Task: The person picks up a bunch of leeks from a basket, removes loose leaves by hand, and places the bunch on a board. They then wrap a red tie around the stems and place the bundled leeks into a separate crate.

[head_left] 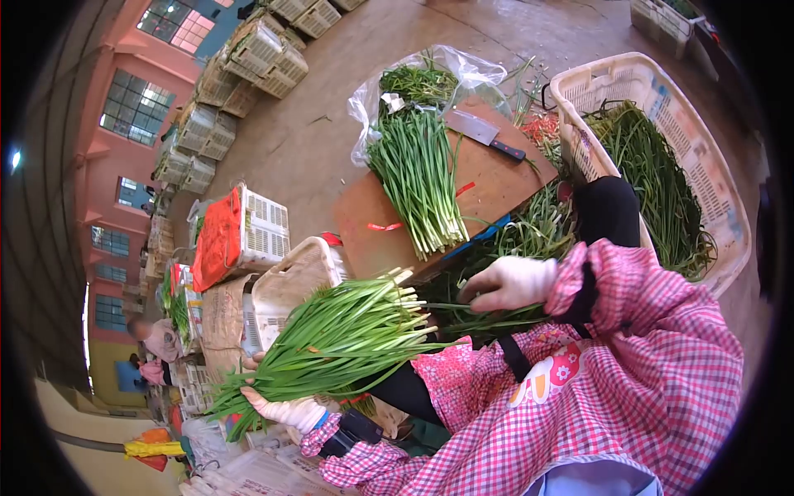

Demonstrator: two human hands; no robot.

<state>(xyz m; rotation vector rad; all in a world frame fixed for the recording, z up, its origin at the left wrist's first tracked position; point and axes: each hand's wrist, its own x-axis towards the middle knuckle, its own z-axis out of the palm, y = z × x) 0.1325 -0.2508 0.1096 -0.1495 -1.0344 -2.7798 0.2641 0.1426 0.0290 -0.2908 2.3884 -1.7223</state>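
My left hand (pixel 285 407), wrapped at the wrist in white cloth, is closed around the leafy end of a big bunch of green chives (pixel 347 335). Their pale cut ends point away to the right, above my lap. My right hand (pixel 514 283), in a white wrap, is by those ends, its fingers pinched on a loose chive stalk (pixel 447 306). On a brown board (pixel 364 223) in front of me lies another chive bundle (pixel 418 174). A cleaver (pixel 488 136) with a dark handle rests beside it.
At the right stands a large white crate (pixel 703 140) holding chives. A clear plastic bag (pixel 471 70) with greens sits behind the board. Loose leaves (pixel 538 219) lie below it. Left are a white basket (pixel 289 277), stacked crates (pixel 265 58) and a person (pixel 157 343).
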